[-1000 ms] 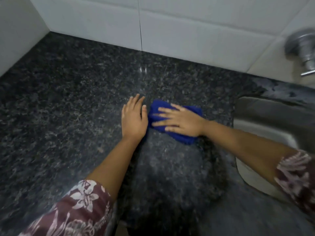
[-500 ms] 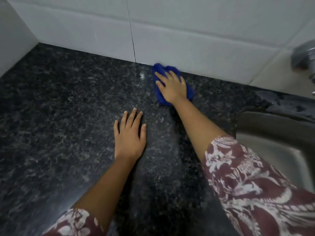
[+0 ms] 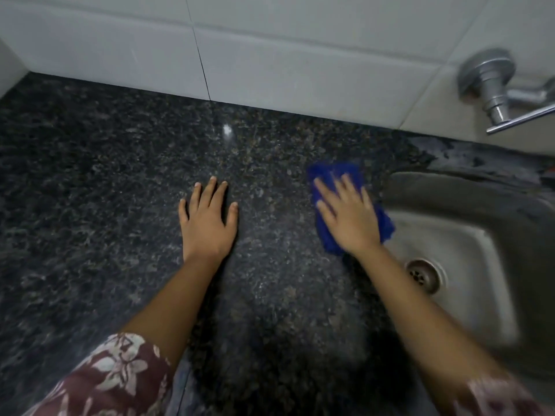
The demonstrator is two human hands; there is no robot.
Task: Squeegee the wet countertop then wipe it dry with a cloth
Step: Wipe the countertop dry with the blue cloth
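A dark speckled granite countertop (image 3: 105,190) fills most of the view. My right hand (image 3: 348,217) presses flat on a blue cloth (image 3: 327,175), fingers spread and straight, right beside the sink's left rim. The cloth's right corner hangs over that rim. My left hand (image 3: 207,220) rests flat on the countertop in the middle, fingers straight, holding nothing. No squeegee is in view.
A steel sink (image 3: 468,259) with a round drain (image 3: 423,274) is set into the counter at the right. A chrome wall tap (image 3: 492,85) sticks out above it. White tiled wall (image 3: 270,55) borders the counter's far edge.
My right hand has dragged the blue cloth from the back wall toward me and rightward to the sink's edge. My left hand has stayed flat on the counter.
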